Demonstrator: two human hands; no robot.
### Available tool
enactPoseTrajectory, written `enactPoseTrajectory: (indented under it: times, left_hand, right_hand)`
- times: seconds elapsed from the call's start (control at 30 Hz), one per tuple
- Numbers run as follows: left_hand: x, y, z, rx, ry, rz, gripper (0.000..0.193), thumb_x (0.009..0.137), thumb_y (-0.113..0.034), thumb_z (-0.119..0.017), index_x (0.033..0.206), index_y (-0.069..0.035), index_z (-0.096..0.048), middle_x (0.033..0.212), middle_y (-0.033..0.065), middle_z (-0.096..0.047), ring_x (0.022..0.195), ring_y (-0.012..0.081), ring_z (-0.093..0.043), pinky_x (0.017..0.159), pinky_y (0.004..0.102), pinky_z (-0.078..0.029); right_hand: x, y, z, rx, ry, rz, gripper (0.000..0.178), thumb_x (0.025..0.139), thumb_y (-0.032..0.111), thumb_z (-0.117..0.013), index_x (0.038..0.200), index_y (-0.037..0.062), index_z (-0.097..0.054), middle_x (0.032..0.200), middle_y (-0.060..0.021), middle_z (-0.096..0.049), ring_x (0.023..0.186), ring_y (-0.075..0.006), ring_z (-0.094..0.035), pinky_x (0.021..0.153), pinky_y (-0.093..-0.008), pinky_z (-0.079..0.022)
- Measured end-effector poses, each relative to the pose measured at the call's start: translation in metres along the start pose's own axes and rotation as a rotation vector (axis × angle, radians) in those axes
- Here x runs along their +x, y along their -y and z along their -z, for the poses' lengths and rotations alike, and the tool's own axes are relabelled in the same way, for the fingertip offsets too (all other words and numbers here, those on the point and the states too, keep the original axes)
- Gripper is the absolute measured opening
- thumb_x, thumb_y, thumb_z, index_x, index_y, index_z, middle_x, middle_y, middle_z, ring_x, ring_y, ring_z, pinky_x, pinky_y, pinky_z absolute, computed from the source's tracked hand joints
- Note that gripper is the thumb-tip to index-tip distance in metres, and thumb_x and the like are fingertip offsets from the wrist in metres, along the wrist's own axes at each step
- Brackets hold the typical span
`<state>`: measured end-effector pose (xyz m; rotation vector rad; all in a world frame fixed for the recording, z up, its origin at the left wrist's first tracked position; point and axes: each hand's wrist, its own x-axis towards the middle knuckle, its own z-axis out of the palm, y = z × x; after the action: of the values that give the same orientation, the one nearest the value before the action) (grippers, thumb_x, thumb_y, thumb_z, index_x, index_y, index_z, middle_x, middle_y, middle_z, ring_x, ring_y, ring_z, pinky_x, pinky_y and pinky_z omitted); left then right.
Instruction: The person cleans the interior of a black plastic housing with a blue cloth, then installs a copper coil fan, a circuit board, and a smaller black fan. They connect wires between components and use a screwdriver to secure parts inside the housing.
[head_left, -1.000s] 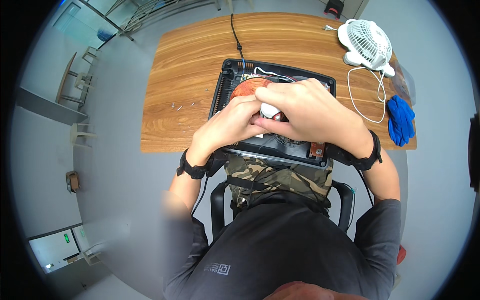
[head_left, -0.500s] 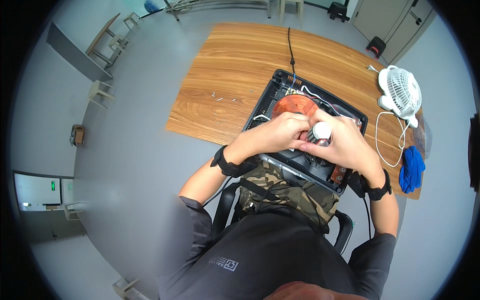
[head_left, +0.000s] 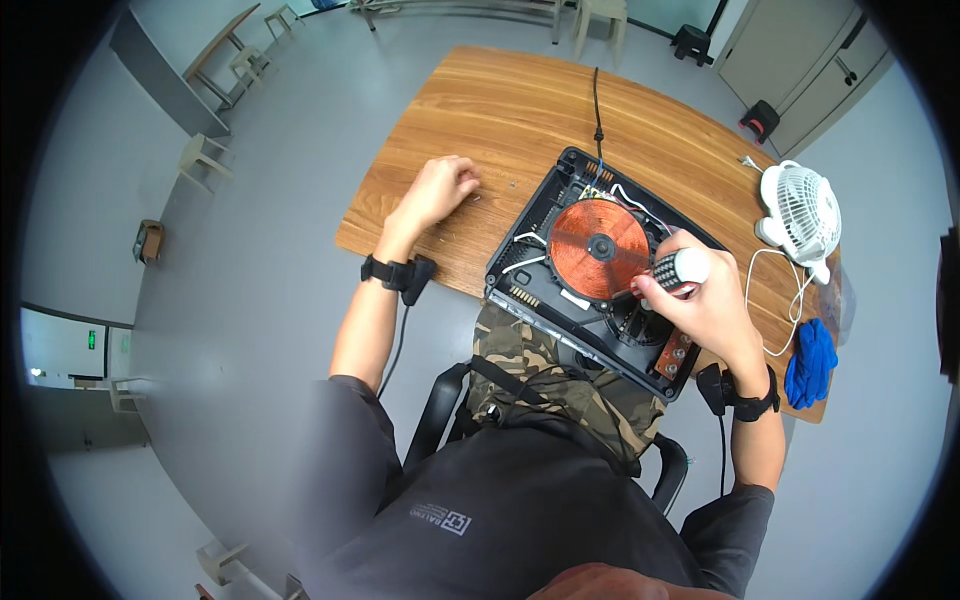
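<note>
An opened induction cooker (head_left: 520,268) in a black housing sits at the table's near edge, its round copper coil (head_left: 583,262) facing up. My right hand (head_left: 712,300) is closed around a screwdriver (head_left: 683,268) with a white-ended, black-patterned handle. The tool slants over the coil's right edge; its tip is hard to make out. On the bare wood left of the cooker rests my left hand (head_left: 440,190), fingers curled together beside small pale bits (head_left: 476,197). Whatever its fingertips hold, if anything, is hidden.
A white fan (head_left: 803,210) with a looped white cord stands on the table's right side. Blue gloves (head_left: 810,365) lie in front of it. The cooker's black cord (head_left: 598,115) runs to the far edge. Loose white wires stick up left of the coil.
My left hand has left the screwdriver and moved left onto the tabletop. The right hand keeps the screwdriver, now tilted, and the coil is uncovered. The whole view has shifted slightly.
</note>
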<state>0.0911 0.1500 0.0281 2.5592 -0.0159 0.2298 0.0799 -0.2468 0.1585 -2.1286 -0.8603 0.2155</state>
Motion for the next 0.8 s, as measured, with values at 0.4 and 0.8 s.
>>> enactPoseTrajectory:
  times: [0.4, 0.8]
  left_hand:
    - [-0.006, 0.019, -0.034, 0.084, 0.026, -0.004, 0.019, 0.087, -0.011, -0.075, 0.103, -0.002, -0.074, 0.097, 0.0175, -0.069, 0.094, 0.0356, -0.068, 0.084, 0.0448, -0.055]
    - [-0.004, 0.014, -0.043, 0.153, -0.021, -0.066, 0.008, 0.088, -0.007, -0.073, 0.089, -0.001, -0.068, 0.091, 0.0183, -0.067, 0.091, 0.0404, -0.067, 0.078, 0.0472, -0.054]
  right_hand:
    - [0.004, -0.023, 0.003, 0.016, -0.088, 0.07, 0.027, 0.085, 0.022, -0.083, 0.089, 0.0029, -0.065, 0.073, -0.0065, -0.068, 0.065, -0.0161, -0.066, 0.064, -0.031, -0.053]
    - [0.001, -0.033, 0.013, 0.042, -0.019, 0.031, 0.037, 0.086, 0.037, -0.081, 0.089, 0.005, -0.063, 0.071, -0.0082, -0.067, 0.067, -0.0224, -0.067, 0.063, -0.0348, -0.05]
